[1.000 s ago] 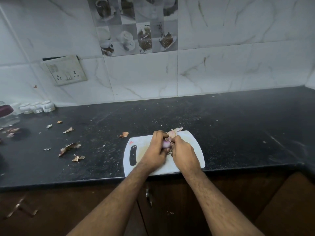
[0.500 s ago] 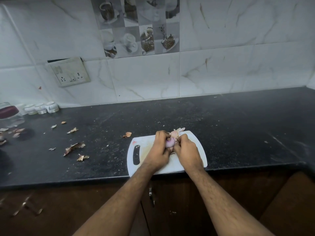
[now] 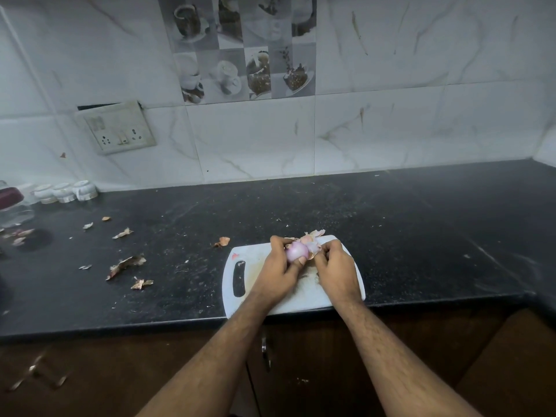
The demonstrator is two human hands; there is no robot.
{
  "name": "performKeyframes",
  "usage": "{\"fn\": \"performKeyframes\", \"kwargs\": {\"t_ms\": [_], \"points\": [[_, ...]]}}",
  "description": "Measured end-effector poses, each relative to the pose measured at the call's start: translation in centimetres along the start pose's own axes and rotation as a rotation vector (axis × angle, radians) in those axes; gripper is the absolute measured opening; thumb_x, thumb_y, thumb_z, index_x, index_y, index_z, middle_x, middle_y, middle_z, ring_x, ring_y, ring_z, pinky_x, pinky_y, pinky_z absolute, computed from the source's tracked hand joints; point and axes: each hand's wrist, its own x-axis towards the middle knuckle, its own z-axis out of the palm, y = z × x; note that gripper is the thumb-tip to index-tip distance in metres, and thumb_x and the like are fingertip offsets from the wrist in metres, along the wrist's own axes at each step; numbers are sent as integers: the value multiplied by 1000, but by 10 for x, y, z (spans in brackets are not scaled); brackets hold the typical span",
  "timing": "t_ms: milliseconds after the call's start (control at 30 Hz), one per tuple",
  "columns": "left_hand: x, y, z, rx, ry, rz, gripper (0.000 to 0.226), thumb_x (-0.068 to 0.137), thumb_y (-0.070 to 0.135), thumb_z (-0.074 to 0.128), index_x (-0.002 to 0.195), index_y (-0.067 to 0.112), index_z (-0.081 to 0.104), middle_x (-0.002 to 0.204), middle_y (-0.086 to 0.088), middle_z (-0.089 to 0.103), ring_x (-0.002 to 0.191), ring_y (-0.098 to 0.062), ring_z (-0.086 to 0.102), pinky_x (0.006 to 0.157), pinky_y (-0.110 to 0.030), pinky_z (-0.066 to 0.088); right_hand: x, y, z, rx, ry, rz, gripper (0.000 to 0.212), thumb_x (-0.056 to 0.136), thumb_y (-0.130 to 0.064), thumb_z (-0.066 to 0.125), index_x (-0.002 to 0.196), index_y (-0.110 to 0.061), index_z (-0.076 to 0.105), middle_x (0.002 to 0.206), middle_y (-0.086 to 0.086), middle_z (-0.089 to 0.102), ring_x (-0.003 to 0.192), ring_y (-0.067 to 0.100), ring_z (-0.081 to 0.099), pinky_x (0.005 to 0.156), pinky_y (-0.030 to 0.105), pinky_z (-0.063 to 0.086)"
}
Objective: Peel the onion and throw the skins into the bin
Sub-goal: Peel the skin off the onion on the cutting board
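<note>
Onion (image 3: 296, 251), pale purple, partly peeled, held above white cutting board (image 3: 255, 266). Left hand (image 3: 278, 270) grips onion, thumb underneath. Right hand (image 3: 335, 267) pinches loose skin (image 3: 314, 237) at onion's far side. Board near front edge of dark table (image 3: 421, 236). Dry skin scraps (image 3: 125, 263) scattered on table to left.

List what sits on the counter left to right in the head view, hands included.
Glass jar → white cups → large brown skin scrap → small skin scrap → cutting board → left hand gripping the onion → right hand pulling skin.
</note>
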Motion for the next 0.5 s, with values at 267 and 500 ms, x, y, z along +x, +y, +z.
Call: {"fn": "performKeyframes", "kwargs": {"t_ms": [267,500], "points": [[-3,3,-1,-16,0,-5,31,102,22,63,120,19,38,113,13,58,104,-1,63,84,-16,51,0,5,4,-17,17,-34,20,103,-35,56,97,-16,56,77,-5,65,68,15,63,61,38,52],[-3,9,-5,-63,-7,14,33,105,23,55,134,28,39,123,13,58,112,-4,62,91,-10,47,5,10,6,10,43,-25,11,101,-26,57,97,-16,56,76,-2,65,63,20,66,60,47,59]]}}
